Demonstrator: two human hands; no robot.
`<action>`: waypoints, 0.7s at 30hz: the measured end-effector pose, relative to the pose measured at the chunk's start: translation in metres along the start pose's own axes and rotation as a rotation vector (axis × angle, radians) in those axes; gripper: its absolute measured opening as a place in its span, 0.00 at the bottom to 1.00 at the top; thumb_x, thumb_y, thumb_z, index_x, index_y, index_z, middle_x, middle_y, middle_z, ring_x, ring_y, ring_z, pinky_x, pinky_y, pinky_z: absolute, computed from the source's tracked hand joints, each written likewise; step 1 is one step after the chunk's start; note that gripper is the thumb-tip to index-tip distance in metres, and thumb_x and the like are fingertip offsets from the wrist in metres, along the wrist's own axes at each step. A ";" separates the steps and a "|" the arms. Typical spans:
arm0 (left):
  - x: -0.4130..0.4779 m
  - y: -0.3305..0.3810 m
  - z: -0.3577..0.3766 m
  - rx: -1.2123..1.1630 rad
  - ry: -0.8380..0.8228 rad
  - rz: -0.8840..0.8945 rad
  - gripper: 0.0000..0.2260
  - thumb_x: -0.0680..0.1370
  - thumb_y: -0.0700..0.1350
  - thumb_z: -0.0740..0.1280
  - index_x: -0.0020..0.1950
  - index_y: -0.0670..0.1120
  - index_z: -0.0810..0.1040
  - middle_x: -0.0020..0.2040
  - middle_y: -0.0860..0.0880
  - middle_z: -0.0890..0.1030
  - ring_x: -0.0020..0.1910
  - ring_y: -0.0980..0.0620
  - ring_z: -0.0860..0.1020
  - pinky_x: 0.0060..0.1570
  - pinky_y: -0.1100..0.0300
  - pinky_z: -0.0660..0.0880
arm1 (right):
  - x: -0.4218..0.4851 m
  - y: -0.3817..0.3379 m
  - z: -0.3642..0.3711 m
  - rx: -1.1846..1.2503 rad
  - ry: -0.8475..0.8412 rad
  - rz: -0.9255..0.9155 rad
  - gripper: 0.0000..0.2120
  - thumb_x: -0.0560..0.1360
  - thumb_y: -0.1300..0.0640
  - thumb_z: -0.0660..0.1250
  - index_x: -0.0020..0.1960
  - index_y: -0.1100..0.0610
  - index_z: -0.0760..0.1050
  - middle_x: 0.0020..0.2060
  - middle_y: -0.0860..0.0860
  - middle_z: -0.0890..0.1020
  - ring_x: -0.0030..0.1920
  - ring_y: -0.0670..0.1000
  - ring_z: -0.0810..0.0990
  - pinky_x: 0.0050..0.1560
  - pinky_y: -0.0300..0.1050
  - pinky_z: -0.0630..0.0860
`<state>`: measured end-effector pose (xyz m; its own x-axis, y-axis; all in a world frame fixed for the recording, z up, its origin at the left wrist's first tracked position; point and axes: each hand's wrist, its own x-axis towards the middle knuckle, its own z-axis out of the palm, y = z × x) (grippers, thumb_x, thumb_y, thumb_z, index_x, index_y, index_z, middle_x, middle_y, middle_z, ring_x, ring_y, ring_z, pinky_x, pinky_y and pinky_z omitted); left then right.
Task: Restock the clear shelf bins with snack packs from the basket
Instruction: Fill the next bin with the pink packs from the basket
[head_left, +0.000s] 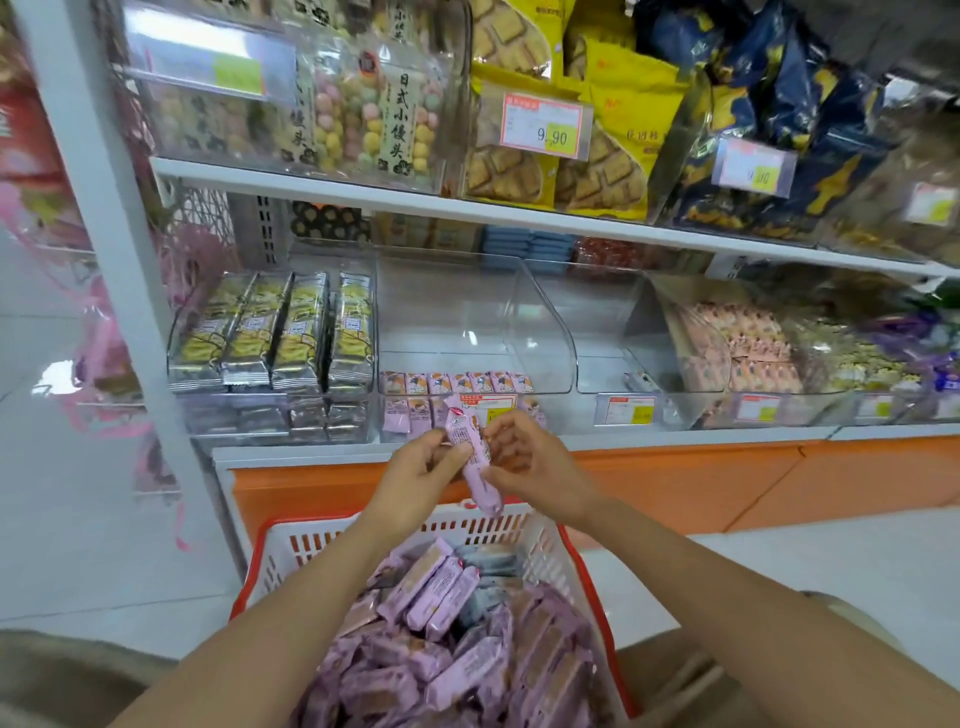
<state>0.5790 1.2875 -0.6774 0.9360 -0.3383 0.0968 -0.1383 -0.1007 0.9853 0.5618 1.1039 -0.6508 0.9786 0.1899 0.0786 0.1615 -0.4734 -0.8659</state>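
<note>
A white and red basket sits low in front of me, heaped with several purple snack packs. Above its far rim both hands hold one long purple pack, tilted nearly upright. My left hand pinches its left side and my right hand grips its right side. Just behind the hands stands a clear shelf bin with a low row of the same purple packs along its bottom front; most of the bin is bare.
A clear bin of yellow-and-black packs stands to the left, a nearly bare clear bin and a bin of pink packs to the right. The upper shelf overhangs. An orange base panel runs below.
</note>
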 end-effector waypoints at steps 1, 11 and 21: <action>0.002 0.002 -0.001 0.035 0.015 0.024 0.09 0.83 0.45 0.63 0.44 0.45 0.75 0.32 0.58 0.78 0.35 0.57 0.74 0.43 0.57 0.72 | 0.003 -0.004 -0.002 -0.001 0.029 0.000 0.17 0.72 0.67 0.72 0.53 0.50 0.73 0.45 0.57 0.79 0.42 0.48 0.78 0.46 0.44 0.77; 0.022 -0.012 -0.051 1.119 0.397 0.552 0.20 0.76 0.44 0.63 0.68 0.46 0.76 0.73 0.45 0.71 0.77 0.44 0.61 0.77 0.43 0.46 | 0.070 -0.032 -0.036 -0.171 0.357 0.083 0.13 0.74 0.67 0.70 0.58 0.60 0.78 0.39 0.53 0.79 0.34 0.40 0.77 0.36 0.31 0.75; 0.047 -0.043 -0.077 1.348 0.449 0.644 0.27 0.73 0.47 0.70 0.72 0.44 0.73 0.78 0.43 0.62 0.78 0.44 0.56 0.76 0.41 0.42 | 0.163 -0.012 -0.049 -0.568 0.415 0.274 0.08 0.74 0.60 0.71 0.51 0.52 0.77 0.41 0.55 0.84 0.44 0.57 0.83 0.51 0.52 0.79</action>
<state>0.6536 1.3480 -0.7049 0.5890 -0.3809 0.7127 -0.4866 -0.8713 -0.0636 0.7252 1.0981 -0.6039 0.9425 -0.2851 0.1742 -0.1639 -0.8489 -0.5026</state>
